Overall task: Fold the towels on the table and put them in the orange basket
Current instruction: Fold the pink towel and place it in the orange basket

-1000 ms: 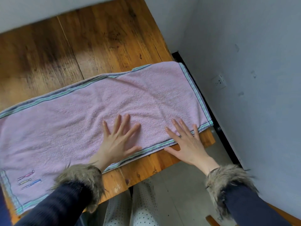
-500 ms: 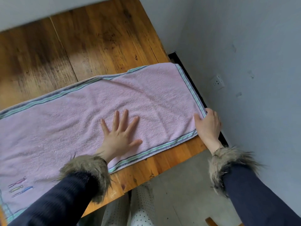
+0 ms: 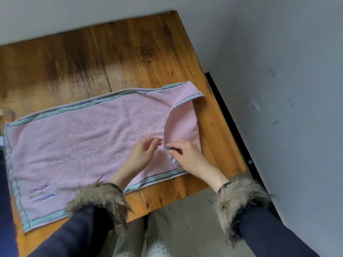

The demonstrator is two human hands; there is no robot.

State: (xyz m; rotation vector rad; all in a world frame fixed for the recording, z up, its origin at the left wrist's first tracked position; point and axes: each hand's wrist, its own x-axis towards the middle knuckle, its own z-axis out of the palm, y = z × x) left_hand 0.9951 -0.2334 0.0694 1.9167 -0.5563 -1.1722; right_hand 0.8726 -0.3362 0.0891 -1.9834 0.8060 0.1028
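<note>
Towel (image 3: 78, 145) flat on table (image 3: 130, 62); right hand (image 3: 187, 155) pinches its folded-over corner; left hand (image 3: 143, 154) loose beside.

Soft, even daylight, pale sheen on the wooden table (image 3: 118, 71), wide-angle bending, slight blur

Looks like a plain home room: worn wooden table (image 3: 130, 58) in a corner, grey walls (image 3: 278, 43), socket (image 3: 252, 108).
</note>
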